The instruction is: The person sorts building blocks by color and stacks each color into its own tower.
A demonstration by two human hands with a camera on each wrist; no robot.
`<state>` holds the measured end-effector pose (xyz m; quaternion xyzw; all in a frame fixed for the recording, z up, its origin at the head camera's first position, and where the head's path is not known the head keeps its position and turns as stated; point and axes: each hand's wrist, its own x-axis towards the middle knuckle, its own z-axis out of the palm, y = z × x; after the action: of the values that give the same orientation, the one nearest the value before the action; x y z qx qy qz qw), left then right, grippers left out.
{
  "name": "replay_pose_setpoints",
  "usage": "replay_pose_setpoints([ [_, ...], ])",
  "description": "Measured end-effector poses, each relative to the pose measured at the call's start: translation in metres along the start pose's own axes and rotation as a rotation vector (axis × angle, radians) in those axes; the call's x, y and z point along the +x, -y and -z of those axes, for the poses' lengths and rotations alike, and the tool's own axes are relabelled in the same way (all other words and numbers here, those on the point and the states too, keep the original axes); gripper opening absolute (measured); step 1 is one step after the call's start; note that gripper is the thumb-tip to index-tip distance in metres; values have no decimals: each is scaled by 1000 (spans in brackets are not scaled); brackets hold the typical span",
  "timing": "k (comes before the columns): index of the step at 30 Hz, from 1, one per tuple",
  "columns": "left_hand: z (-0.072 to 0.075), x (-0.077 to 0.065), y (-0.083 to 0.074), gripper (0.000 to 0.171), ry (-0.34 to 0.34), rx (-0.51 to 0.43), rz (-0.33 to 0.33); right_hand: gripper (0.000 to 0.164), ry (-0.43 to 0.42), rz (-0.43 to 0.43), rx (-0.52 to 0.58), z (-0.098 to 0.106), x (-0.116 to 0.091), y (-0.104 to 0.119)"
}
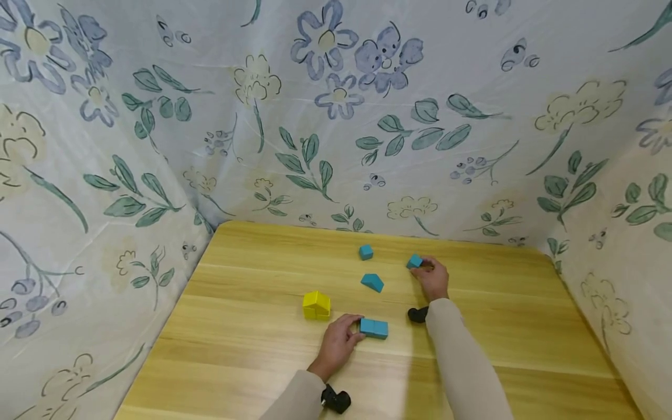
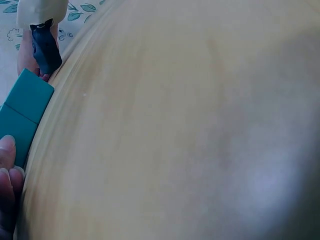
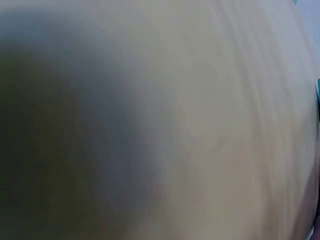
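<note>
Two blue blocks (image 1: 374, 328) stand side by side near the front of the table, their ends meeting in a thin seam. My left hand (image 1: 336, 344) holds the left one between thumb and fingers. In the left wrist view, the thumb lies against the teal-looking block pair (image 2: 25, 107). Farther back and to the right, my right hand (image 1: 434, 280) pinches a blue cube (image 1: 415, 261) by its right side. Between the hands, a blue wedge-shaped block (image 1: 373, 283) lies on the table, with another blue cube (image 1: 366, 252) behind it. The right wrist view shows mostly blurred tabletop.
Left of the blue blocks stands a small house-like group of yellow blocks (image 1: 317, 305). The wooden table (image 1: 252, 262) meets flower-printed cloth (image 1: 325, 146) at its back and sides. A black wrist device (image 1: 336, 399) sits at the left cuff, another (image 1: 417, 315) at the right.
</note>
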<state>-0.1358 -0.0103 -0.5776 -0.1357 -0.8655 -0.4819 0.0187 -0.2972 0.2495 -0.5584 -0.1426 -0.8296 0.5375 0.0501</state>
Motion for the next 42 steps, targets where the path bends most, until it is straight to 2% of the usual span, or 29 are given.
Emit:
replay_pose_setpoints([
  [6,3,-1,-3,35,2,-4,-7,43,25,-3,17,5,-18,2],
  [10,5,-1,-4,35,6,-5,7,42,79,-7,41,6,-31,1],
  [20,5,-1,-1,36,6,-20,25,40,150,17,64,4,-78,-1],
  [27,4,0,0,37,8,-30,37,39,150,11,120,1,-109,-2],
  [32,3,0,-3,37,12,-30,46,38,139,78,130,-1,-133,2],
  [42,0,0,-6,37,32,-21,46,34,131,331,71,-8,-162,11],
])
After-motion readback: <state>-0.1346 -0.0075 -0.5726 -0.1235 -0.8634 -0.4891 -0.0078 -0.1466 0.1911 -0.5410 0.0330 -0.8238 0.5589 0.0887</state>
